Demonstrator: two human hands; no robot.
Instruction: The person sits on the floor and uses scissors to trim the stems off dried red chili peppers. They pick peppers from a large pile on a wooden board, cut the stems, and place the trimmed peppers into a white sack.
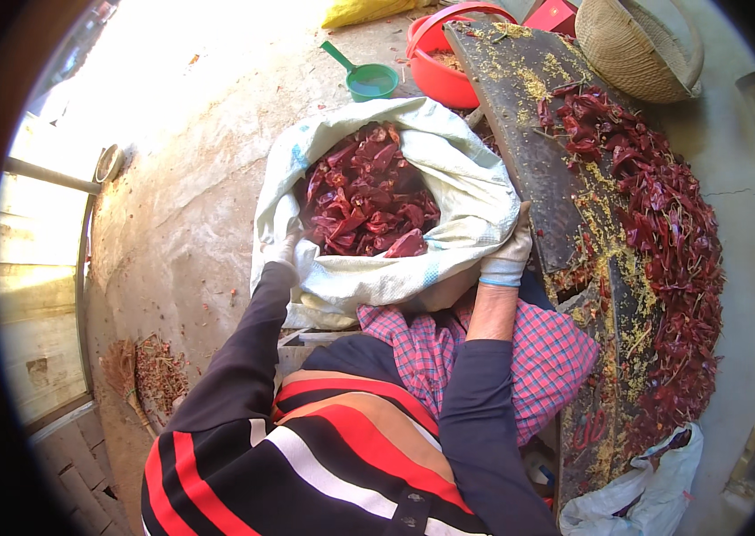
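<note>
A white woven plastic sack (384,278) stands open before me, its rim rolled outward. Dried red chili peppers (371,194) fill much of it. My left hand (284,251), in a pale glove, grips the rolled rim at the near left side. On the right, my right hand (510,251) wears a whitish glove with a blue cuff edge and holds the rim there; its fingertips are partly hidden behind the sack. A pink checked cloth (548,362) lies over my lap, below the sack.
Right of the sack, a dark board (505,100) bears yellow seeds and a long heap of dried chilies (672,234). Beyond are a red bucket (441,77), a green dipper (371,82) and a woven basket (632,50). A broom (124,375) lies at left, another sack (659,492) at lower right.
</note>
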